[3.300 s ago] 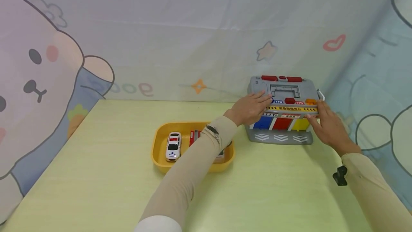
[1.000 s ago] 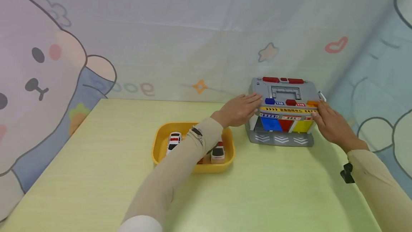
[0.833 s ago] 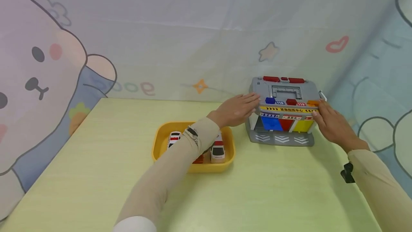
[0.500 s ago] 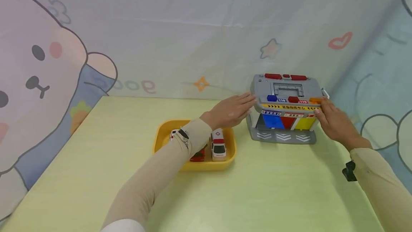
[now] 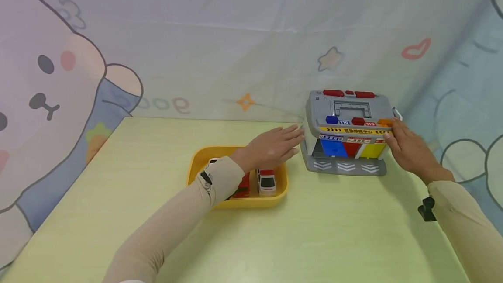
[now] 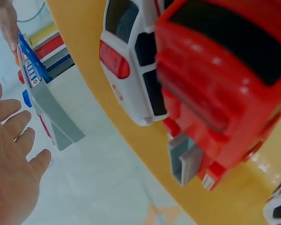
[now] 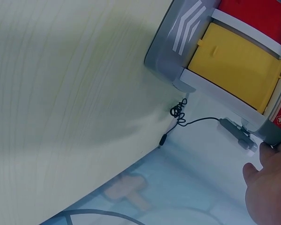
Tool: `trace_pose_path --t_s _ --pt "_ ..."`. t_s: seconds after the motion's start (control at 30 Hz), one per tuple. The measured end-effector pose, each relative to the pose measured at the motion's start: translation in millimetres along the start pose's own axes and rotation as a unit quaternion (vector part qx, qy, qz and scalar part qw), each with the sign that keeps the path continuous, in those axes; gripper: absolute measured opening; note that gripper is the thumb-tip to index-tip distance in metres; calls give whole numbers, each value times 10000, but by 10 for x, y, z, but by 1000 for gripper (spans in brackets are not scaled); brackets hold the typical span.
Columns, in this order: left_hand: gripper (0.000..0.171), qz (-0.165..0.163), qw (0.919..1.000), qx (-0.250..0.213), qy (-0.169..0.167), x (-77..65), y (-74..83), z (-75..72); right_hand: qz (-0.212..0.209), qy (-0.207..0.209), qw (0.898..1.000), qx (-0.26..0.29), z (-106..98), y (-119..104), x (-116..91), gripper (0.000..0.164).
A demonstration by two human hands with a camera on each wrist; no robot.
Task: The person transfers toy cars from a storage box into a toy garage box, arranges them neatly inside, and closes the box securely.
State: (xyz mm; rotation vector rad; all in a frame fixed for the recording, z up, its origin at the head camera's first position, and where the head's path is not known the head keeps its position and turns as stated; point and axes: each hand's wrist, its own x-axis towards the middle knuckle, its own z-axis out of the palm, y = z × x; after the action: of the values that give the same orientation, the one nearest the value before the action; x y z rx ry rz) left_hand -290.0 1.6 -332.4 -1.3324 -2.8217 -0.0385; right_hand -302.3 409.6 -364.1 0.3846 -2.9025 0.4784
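Note:
A grey toy garage with blue, red and yellow doors stands at the back right. Its blue door is swung out, baring a dark gap; the yellow door is closed. My left hand, fingers straight and holding nothing, is over the yellow basket's far right part, fingertips just left of the garage. My right hand rests on the garage's right end, fingers by the orange button, thumb at the roof's front edge. In the basket are a white ambulance, a red toy truck and another white car, partly hidden by my left arm.
A coiled black cord with a grey stick-like piece hangs at the garage's right side. A printed cloth backdrop rises behind the pale green tabletop.
My left hand has come off the garage roof and moved left and toward me. The garage's blue door has swung out from closed. My right hand stays on the garage's right end.

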Motion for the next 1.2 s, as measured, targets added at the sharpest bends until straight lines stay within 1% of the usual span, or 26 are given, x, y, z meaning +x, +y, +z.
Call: trace_pose_path --t_s 0.13,0.33,0.47,0.6,0.9,1.0,1.1,1.2 --pt "58 36 10000 -23 5 -90 35 -22 -74 87 9999 20 12 5 5 65" --pt "59 3 9998 130 -152 -232 108 -89 -174 214 9996 66 13 8 25 63" --pt "57 -24 9999 -5 -170 -338 112 -110 -149 213 9996 107 11 3 17 64" --pt "54 -26 9997 -178 -134 -447 88 -95 -48 172 9998 127 17 -1 0 66" --pt "51 78 9981 -582 208 -654 54 -49 7 108 9997 197 20 7 -6 67" --pt "49 119 9980 -549 305 -720 41 -35 21 113 9997 195 14 6 0 67" --pt "48 203 9975 -478 484 -783 27 -10 -29 151 9997 187 14 4 1 67" --pt "48 225 9963 -531 630 -852 11 22 -47 154 9996 222 22 3 -6 67"
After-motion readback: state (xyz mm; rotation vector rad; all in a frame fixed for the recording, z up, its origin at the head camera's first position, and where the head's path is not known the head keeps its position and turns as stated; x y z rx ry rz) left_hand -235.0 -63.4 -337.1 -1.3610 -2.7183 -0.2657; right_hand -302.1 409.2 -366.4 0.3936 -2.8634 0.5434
